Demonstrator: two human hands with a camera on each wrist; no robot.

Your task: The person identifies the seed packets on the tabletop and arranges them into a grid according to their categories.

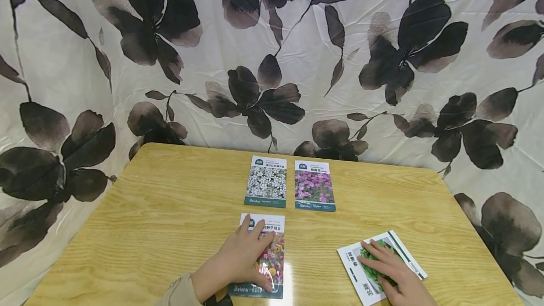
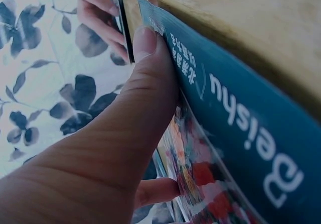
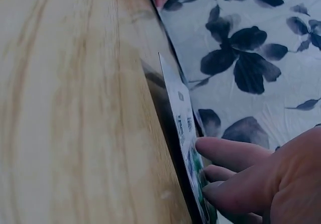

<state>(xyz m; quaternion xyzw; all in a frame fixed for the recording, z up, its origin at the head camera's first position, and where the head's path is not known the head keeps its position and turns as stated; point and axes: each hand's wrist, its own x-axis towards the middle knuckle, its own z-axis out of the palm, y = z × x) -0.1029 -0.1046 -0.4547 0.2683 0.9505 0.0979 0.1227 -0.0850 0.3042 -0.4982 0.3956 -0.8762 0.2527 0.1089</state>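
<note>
My left hand [image 1: 244, 259] rests with spread fingers on a seed packet [image 1: 277, 249] printed with mixed colourful flowers and a blue-green bottom band. In the left wrist view the thumb [image 2: 148, 88] lies along that band, and the packet [image 2: 235, 103] shows the word Beishu. At the right, my right hand [image 1: 401, 275] lies over a white seed packet [image 1: 369, 275] with green leaves, turned askew on the table. The right wrist view shows its fingertips [image 3: 213, 146] on the face of this packet [image 3: 181, 113].
Two more seed packets lie side by side farther back: one with white flowers [image 1: 266, 183], one with pink flowers [image 1: 315, 185]. All are on a wood-grain table [image 1: 182, 192]. A floral cloth [image 1: 331, 51] hangs behind it and at the sides.
</note>
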